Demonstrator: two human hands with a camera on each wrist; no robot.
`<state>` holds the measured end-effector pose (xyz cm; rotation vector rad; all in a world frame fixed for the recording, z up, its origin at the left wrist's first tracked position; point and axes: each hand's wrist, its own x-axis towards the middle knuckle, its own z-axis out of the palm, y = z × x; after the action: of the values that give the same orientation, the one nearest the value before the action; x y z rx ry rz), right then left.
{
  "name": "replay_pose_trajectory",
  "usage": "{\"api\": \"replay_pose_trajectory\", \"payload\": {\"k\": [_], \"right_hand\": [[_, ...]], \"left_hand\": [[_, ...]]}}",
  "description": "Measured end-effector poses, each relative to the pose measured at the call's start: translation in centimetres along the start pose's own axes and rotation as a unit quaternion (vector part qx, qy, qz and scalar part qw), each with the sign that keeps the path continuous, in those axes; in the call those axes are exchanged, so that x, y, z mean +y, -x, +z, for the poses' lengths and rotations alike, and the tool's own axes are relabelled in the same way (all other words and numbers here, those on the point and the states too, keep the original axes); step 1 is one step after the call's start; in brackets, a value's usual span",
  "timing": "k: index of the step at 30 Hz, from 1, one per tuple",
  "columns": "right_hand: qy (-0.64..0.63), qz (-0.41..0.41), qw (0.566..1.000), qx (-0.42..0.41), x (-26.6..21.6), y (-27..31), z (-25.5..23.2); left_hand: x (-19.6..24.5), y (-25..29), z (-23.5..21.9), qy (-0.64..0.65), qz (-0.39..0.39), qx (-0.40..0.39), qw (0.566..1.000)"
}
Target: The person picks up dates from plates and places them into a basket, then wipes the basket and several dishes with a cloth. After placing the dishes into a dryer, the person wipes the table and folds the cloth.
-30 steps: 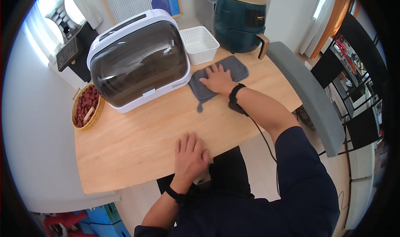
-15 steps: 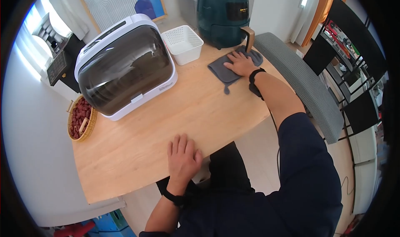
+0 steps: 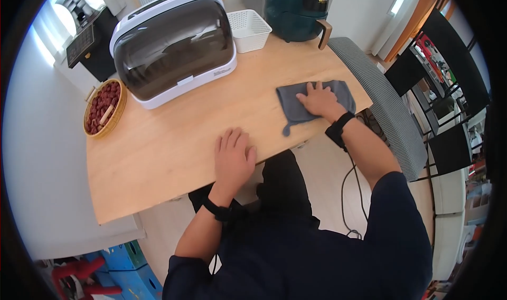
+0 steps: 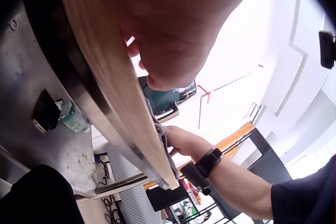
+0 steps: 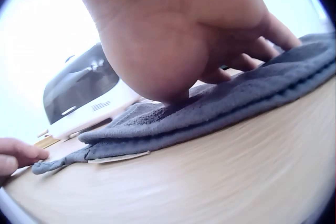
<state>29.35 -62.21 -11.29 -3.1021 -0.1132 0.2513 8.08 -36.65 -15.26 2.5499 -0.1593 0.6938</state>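
A folded grey cloth (image 3: 296, 106) with a small hanging loop lies on the right part of the wooden table (image 3: 174, 147). My right hand (image 3: 320, 100) presses on it from above with the fingers spread. In the right wrist view the fingertips and thumb side of the right hand (image 5: 173, 50) bear down on the folded layers of the cloth (image 5: 210, 116). My left hand (image 3: 233, 157) rests on the table near its front edge, fingers extended, holding nothing.
At the back stand a white cabinet with a dark clear lid (image 3: 174, 46), a white plastic basket (image 3: 251, 33) and a dark green air fryer (image 3: 296, 12). A wicker basket of dark red fruit (image 3: 105, 107) sits far left. A grey bench (image 3: 377, 89) runs along the right side.
The right hand slid the cloth rightward past the air fryer's front, then drew it back toward the table's near right edge. The left hand stays resting on the table.
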Motion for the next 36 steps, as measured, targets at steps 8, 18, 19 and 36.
{"api": "replay_pose_trajectory", "payload": {"k": [8, 18, 19, 36], "right_hand": [[-0.011, -0.194, 0.981, 0.024, -12.9, 9.5, 0.4], [-0.047, -0.349, 0.916, 0.19, -7.0, 11.6, 5.2], [-0.046, -0.349, 0.914, 0.2, -7.9, 12.6, 5.6], [-0.206, -0.457, 0.847, 0.179, -14.5, 15.9, 4.7]], "left_hand": [[-0.1, -0.8, -1.5, 0.043, -0.034, 0.043, 0.998], [-5.4, 5.2, -6.8, -0.132, -0.024, -0.081, 0.988], [-5.6, 5.8, -7.5, -0.13, -0.029, -0.093, 0.987], [-7.9, 11.2, -16.7, -0.112, -0.093, -0.017, 0.989]]}}
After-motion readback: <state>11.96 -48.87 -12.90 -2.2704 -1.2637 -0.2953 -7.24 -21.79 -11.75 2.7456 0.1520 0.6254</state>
